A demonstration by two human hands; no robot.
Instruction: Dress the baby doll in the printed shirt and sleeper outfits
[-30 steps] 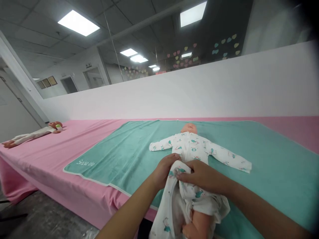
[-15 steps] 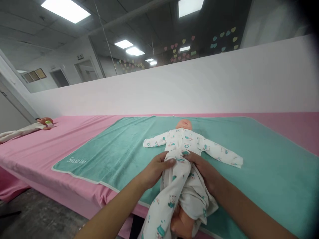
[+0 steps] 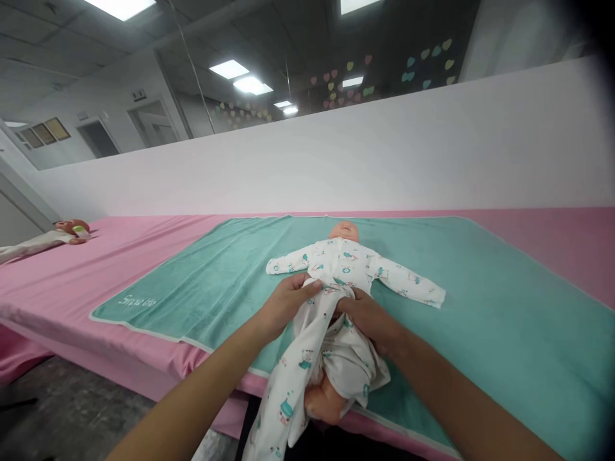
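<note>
A baby doll (image 3: 344, 230) lies on its back on the teal blanket (image 3: 230, 282), its head toward the wall. It wears a white printed top with both sleeves stretched out sideways. My left hand (image 3: 291, 299) pinches the waist of white printed baby pants (image 3: 307, 358) at the doll's middle. My right hand (image 3: 368, 314) grips the same waistband on the other side, its fingertips partly hidden in the cloth. One pant leg hangs flat over the near edge. The doll's bare foot (image 3: 327, 400) shows beside it, below the bunched other leg.
A pink sheet (image 3: 158, 250) covers the table under the blanket. Another doll (image 3: 72, 228) lies at the far left with white cloth and a small green-and-white item. A white low wall (image 3: 336, 166) with a mirror above runs along the back.
The view has shifted slightly, so the doll and hands appear further left. The waistband is held a little more open, with a gap showing near my right fingers.
</note>
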